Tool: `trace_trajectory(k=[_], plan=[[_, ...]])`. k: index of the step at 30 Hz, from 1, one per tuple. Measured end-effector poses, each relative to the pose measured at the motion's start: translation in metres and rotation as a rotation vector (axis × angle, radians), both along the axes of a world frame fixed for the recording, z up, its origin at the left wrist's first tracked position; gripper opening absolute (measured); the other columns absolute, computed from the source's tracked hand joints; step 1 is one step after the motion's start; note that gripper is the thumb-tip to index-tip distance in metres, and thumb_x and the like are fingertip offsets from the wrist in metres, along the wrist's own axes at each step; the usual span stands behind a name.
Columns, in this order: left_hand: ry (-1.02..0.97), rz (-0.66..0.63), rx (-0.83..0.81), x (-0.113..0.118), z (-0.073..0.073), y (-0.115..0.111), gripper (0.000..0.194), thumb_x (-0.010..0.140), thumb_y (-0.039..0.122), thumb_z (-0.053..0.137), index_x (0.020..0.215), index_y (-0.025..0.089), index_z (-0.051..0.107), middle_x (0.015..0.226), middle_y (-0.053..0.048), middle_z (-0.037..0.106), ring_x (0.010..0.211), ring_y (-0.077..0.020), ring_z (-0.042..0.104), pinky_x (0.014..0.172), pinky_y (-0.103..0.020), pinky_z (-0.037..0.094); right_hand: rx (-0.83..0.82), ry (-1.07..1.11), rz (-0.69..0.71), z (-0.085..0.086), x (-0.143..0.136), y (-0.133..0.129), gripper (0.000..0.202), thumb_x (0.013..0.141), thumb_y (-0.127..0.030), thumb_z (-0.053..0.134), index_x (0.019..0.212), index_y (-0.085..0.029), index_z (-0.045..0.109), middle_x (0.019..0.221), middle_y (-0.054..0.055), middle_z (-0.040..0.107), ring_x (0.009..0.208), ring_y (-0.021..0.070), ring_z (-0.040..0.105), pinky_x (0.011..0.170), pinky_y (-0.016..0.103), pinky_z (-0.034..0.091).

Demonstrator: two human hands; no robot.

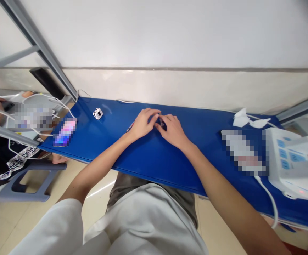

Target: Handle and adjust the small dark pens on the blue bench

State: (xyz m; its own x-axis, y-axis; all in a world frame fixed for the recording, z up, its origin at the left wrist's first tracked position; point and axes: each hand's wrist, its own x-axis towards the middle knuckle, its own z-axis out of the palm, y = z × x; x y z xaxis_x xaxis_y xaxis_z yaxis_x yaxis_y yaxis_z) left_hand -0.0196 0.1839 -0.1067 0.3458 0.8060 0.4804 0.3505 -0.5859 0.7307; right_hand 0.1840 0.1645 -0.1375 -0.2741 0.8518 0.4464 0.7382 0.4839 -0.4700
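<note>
A: Head view, nearest: white sleeves point(63, 230), forearms over blue table point(148, 156).
B: Hands?
A: Left hand point(142, 124) and right hand point(173, 130) meet, fingertips pinching a small dark object point(161, 123) at mid-table. Thin pen-like piece point(129, 127) under left hand.
B: Surroundings?
A: White device point(294, 163) far right, small white gadget point(98, 113) left.

glossy blue tabletop point(148, 156); crumpled white paper point(242, 118)
</note>
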Motion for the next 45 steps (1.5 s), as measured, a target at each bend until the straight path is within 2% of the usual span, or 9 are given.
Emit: trace_trajectory(k=[3, 8, 13, 20, 24, 29, 34, 41, 45], plan=[[0.297, -0.012, 0.171, 0.001, -0.006, -0.002, 0.037, 0.116, 0.033, 0.046, 0.139, 0.023, 0.074, 0.141, -0.013, 0.074, 0.132, -0.0289, 0.067, 0.118, -0.049, 0.049, 0.005, -0.164, 0.028, -0.002, -0.002, -0.003, 0.044, 0.103, -0.051, 0.065, 0.135, -0.021, 0.071, 0.131, 0.019, 0.071, 0.118, 0.0418, 0.065, 0.107, 0.06, 0.051], [0.486, 0.016, 0.2, -0.002, -0.011, -0.001, 0.038, 0.114, 0.027, 0.048, 0.146, 0.022, 0.068, 0.143, -0.013, 0.073, 0.131, -0.0287, 0.067, 0.117, -0.048, 0.049, 0.028, -0.22, 0.067, 0.012, 0.01, -0.002, 0.048, 0.101, -0.054, 0.07, 0.137, -0.022, 0.067, 0.138, 0.018, 0.07, 0.125, 0.0409, 0.064, 0.107, 0.055, 0.051], [0.601, 0.044, 0.227, -0.006, -0.013, 0.003, 0.033, 0.116, 0.038, 0.05, 0.123, 0.021, 0.077, 0.129, -0.013, 0.076, 0.124, -0.0313, 0.065, 0.111, -0.049, 0.05, 0.038, -0.328, -0.191, 0.024, 0.044, 0.006, 0.04, 0.103, -0.047, 0.064, 0.129, -0.017, 0.067, 0.128, 0.022, 0.071, 0.12, 0.0418, 0.064, 0.102, 0.053, 0.049], [0.638, 0.079, 0.232, -0.01, -0.016, 0.008, 0.029, 0.109, 0.019, 0.051, 0.12, 0.021, 0.077, 0.121, -0.013, 0.074, 0.119, -0.0316, 0.064, 0.11, -0.049, 0.05, -0.139, -0.438, -0.357, 0.021, 0.06, 0.013, 0.026, 0.103, -0.039, 0.057, 0.103, -0.017, 0.071, 0.11, 0.023, 0.075, 0.114, 0.0428, 0.067, 0.097, 0.053, 0.051], [0.629, 0.063, 0.228, -0.012, -0.017, 0.009, 0.04, 0.103, 0.009, 0.047, 0.129, 0.02, 0.075, 0.127, -0.015, 0.07, 0.12, -0.0324, 0.065, 0.11, -0.05, 0.051, -0.113, -0.162, -0.324, 0.021, 0.049, 0.013, 0.03, 0.108, -0.047, 0.055, 0.103, -0.02, 0.068, 0.1, 0.02, 0.076, 0.099, 0.0401, 0.071, 0.092, 0.055, 0.054], [0.6, 0.032, 0.206, -0.013, -0.017, 0.01, 0.051, 0.093, -0.001, 0.046, 0.132, 0.019, 0.073, 0.132, -0.017, 0.067, 0.123, -0.0329, 0.065, 0.113, -0.052, 0.051, -0.054, 0.537, -0.154, 0.025, 0.032, 0.013, 0.042, 0.11, -0.07, 0.057, 0.111, -0.028, 0.062, 0.099, 0.008, 0.077, 0.084, 0.0259, 0.071, 0.079, 0.041, 0.06], [0.578, 0.018, 0.161, -0.012, -0.017, 0.009, 0.05, 0.092, -0.003, 0.046, 0.127, 0.019, 0.073, 0.134, -0.017, 0.065, 0.123, -0.0312, 0.065, 0.111, -0.048, 0.053, -0.282, 1.071, 0.014, 0.031, 0.019, 0.011, 0.043, 0.099, -0.069, 0.076, 0.098, -0.027, 0.067, 0.097, 0.004, 0.073, 0.075, 0.0177, 0.067, 0.064, 0.031, 0.058], [0.603, 0.022, 0.153, -0.011, -0.013, 0.004, 0.05, 0.092, -0.003, 0.045, 0.125, 0.022, 0.074, 0.134, -0.014, 0.066, 0.125, -0.0308, 0.063, 0.113, -0.052, 0.053, -0.416, 1.219, 0.048, 0.039, 0.013, 0.004, 0.035, 0.096, -0.055, 0.084, 0.095, -0.025, 0.065, 0.091, 0.002, 0.068, 0.067, 0.0141, 0.061, 0.058, 0.029, 0.054], [0.627, 0.006, 0.176, -0.012, -0.009, 0.001, 0.051, 0.089, -0.003, 0.048, 0.125, 0.022, 0.075, 0.134, -0.014, 0.067, 0.122, -0.031, 0.064, 0.114, -0.051, 0.053, -0.478, 1.212, 0.062, 0.039, 0.008, 0.002, 0.038, 0.095, -0.058, 0.083, 0.096, -0.026, 0.062, 0.09, 0.001, 0.066, 0.061, 0.0126, 0.053, 0.046, 0.025, 0.042]])
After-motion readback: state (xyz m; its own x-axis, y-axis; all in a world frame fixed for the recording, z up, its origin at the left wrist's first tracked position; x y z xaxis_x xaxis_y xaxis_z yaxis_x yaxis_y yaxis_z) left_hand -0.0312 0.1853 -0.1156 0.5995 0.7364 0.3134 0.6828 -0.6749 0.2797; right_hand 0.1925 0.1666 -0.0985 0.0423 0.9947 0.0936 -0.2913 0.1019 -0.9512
